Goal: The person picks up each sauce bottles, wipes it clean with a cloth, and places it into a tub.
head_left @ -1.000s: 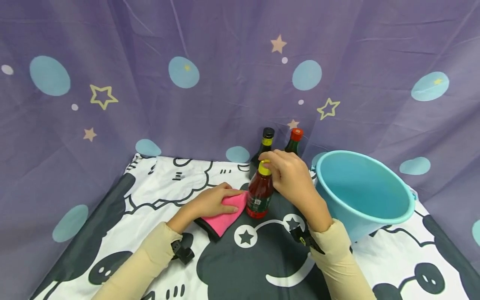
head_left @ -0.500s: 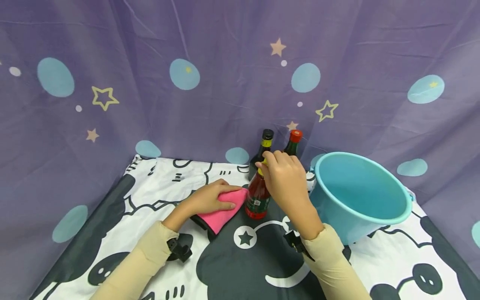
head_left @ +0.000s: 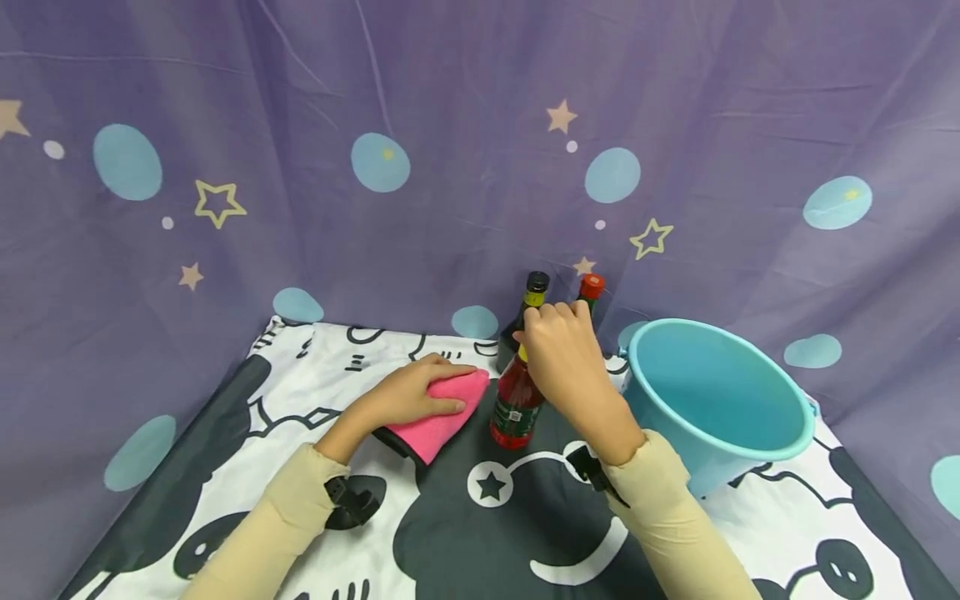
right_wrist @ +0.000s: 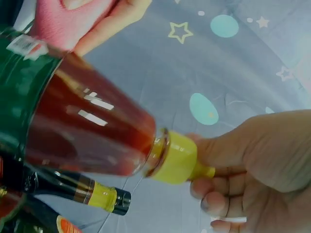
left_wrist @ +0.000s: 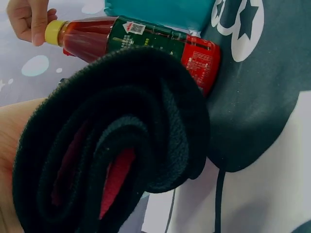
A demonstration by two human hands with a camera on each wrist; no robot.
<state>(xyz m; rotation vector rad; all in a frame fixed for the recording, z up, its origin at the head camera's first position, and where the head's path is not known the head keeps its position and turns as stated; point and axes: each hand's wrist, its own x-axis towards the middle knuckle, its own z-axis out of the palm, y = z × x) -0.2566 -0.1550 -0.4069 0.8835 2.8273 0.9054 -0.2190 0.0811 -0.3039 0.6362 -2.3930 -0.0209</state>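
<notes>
My left hand (head_left: 408, 392) grips a folded pink cloth (head_left: 450, 408) with a dark underside; in the left wrist view its rolled dark layers (left_wrist: 112, 131) fill much of the frame. Just right of the cloth, a bottle of red sauce (head_left: 516, 404) with a green label stands upright on the printed sheet. My right hand (head_left: 566, 358) pinches the bottle's yellow cap from above. Thumb and fingers on that yellow cap (right_wrist: 177, 156) show in the right wrist view. From the head, the right hand hides most of the cap.
Behind the sauce bottle stand a dark bottle with a black cap (head_left: 536, 283) and a bottle with a red cap (head_left: 592, 286), partly covered by the right hand. A light blue bucket (head_left: 712, 467) is close beside the right forearm. A purple curtain (head_left: 465, 242) hangs behind.
My right hand has turned over the cap and now covers more of it. My left hand and the cloth have shifted slightly left, away from the bottle. The head view has tilted up a little.
</notes>
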